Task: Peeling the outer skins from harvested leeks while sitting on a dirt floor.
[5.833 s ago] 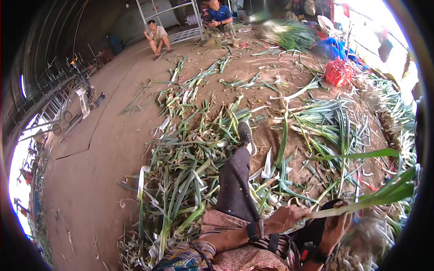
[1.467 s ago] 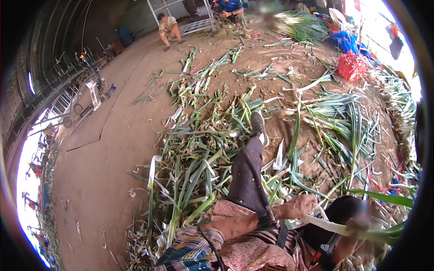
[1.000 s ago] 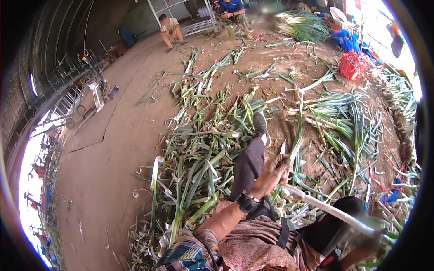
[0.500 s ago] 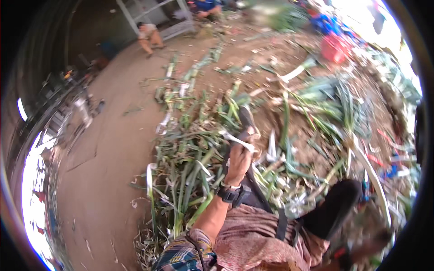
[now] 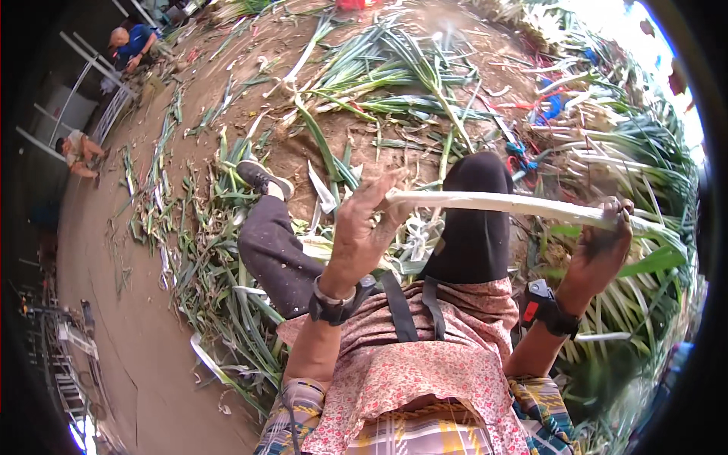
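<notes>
Leek (image 5: pixel 493 201), 1: held level over right knee (image 5: pixel 479 178), gripped by fingers of right hand (image 5: pixel 599 254). Left hand (image 5: pixel 360 227), outstretched 0.5 s ago, returned to pale end, closure cannot be told; both ends now attended.

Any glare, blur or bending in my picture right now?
Head view: glare whites out the upper right; head view: a hazy smudge softens the lower right, while the white leek stalk reads fairly clearly; head view: fisheye bending shows toward the black rim.

head view | texts: 0 legible | labels, brands: 0 legible | numbers, signs: 0 legible
</notes>
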Tool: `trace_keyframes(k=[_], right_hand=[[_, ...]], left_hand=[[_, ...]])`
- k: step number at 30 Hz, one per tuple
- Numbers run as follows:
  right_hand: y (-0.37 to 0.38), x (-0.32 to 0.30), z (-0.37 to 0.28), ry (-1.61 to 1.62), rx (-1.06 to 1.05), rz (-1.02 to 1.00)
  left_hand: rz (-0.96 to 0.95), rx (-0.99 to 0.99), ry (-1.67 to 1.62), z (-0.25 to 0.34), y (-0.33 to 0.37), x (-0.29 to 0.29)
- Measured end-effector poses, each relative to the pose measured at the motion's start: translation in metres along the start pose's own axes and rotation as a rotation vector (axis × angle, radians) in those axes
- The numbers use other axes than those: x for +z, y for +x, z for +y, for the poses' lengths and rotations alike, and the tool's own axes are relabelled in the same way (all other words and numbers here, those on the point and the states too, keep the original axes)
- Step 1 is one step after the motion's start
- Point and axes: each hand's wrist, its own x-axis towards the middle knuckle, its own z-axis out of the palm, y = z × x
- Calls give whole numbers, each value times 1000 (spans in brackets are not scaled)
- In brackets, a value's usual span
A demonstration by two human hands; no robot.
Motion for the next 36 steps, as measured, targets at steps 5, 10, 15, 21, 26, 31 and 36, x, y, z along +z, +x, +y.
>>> trace_keyframes(k=[5,10,15,21,26,31,36], right_hand=[[-9,3,-7,-40,-103,-45],[-11,-3,-15,46,-58,-67],[-33,10,-16,-89,-171,-268],[-11,-17,-42,-680,-517,-196],[-16,14,-29,102,77,-300],[-13,2,-28,121,46,-246],[-23,4,-9,235,164,-173]], left_hand=[[28,-161,-91,-4,-20,0],[86,87,274,-17,-24,8],[114,-156,302,-63,-23,20],[323,-503,-269,-118,-62,-68],[-103,245,246,11,-10,45],[-236,123,193,5,-22,62],[-210,193,194,32,-11,74]])
